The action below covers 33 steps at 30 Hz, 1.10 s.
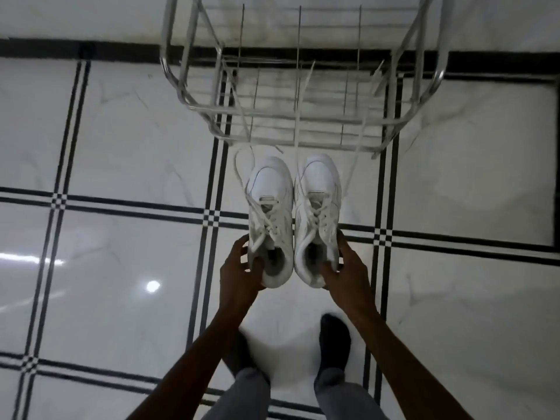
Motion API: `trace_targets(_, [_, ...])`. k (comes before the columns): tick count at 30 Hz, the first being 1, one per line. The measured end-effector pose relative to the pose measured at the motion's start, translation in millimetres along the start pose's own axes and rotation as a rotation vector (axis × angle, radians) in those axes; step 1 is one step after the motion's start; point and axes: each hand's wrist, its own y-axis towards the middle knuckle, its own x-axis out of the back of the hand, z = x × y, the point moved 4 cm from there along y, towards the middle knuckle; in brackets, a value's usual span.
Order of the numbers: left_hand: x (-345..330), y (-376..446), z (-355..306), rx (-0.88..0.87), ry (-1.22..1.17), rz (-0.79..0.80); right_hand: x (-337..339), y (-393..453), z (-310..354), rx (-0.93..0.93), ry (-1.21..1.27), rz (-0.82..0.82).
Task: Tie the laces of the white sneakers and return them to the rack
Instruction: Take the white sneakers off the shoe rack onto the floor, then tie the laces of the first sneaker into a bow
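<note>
Two white sneakers are side by side in the head view, toes pointing away from me toward the rack. My left hand (pixel 242 268) grips the heel of the left sneaker (pixel 269 189). My right hand (pixel 342 268) grips the heel of the right sneaker (pixel 321 189). Their laces (pixel 242 174) hang loose and untied, trailing forward over the front of the metal shoe rack (pixel 303 116). The rack is a wire-and-tube frame with bare shelves, just beyond the toes.
The floor is glossy white tile (pixel 121 131) with black line borders. My feet in dark socks (pixel 335 344) stand below the sneakers. A white wall with a black skirting band runs behind the rack.
</note>
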Motion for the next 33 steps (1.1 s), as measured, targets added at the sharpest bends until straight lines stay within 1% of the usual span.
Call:
trace_targets(3, [-12.6,17.3,50.9,0.070,0.043,0.012,-21.7,13.3,-44.8,-0.040,-0.019,0.061])
trace_targets(6, [-30.2,50.3,100.4,0.074,0.070,0.044,-44.9,42.2,-85.8,-0.113,0.004,0.096])
trace_targets(8, [-40.0,72.3,121.4,0.073,0.078,0.057,-57.6,61.0,-104.0,-0.127,-0.010,0.093])
trace_targets(13, [-66.4,127.6,203.5,0.064,0.069,0.120,-108.3,112.5,-173.3,-0.165,-0.033,0.052])
trace_targets(17, [-68.1,136.9,239.5,0.095,0.041,0.147,-127.9,116.5,-200.2,-0.153,-0.044,0.030])
trace_targets(19, [-65.1,137.0,245.1,0.073,0.046,0.135,-128.6,105.9,-196.1,-0.040,-0.117,-0.088])
trace_targets(21, [-61.1,133.4,241.2,-0.021,0.102,0.111,-127.0,91.7,-179.3,0.171,-0.234,-0.267])
trace_targets(22, [-59.4,131.9,237.2,-0.073,0.130,0.098,-128.3,86.9,-168.4,0.271,-0.283,-0.312])
trace_targets(23, [-57.5,131.4,233.3,-0.120,0.153,0.078,-132.4,85.8,-158.6,0.354,-0.320,-0.303])
trace_targets(25, [-55.5,133.5,227.2,-0.198,0.182,0.028,-147.5,91.6,-143.2,0.448,-0.375,-0.189])
trace_targets(27, [-56.3,139.0,223.1,-0.270,0.174,-0.002,-165.0,102.0,-132.0,0.478,-0.483,-0.091])
trace_targets(29, [-59.4,147.7,219.8,-0.359,0.135,-0.001,-180.9,113.0,-126.7,0.504,-0.572,-0.040])
trace_targets(31, [-61.1,157.2,216.6,-0.455,0.131,-0.023,-192.3,125.0,-124.6,0.517,-0.603,-0.005])
trace_targets(33, [-58.7,165.5,215.8,-0.486,0.142,-0.050,-194.5,135.0,-122.1,0.496,-0.579,0.025])
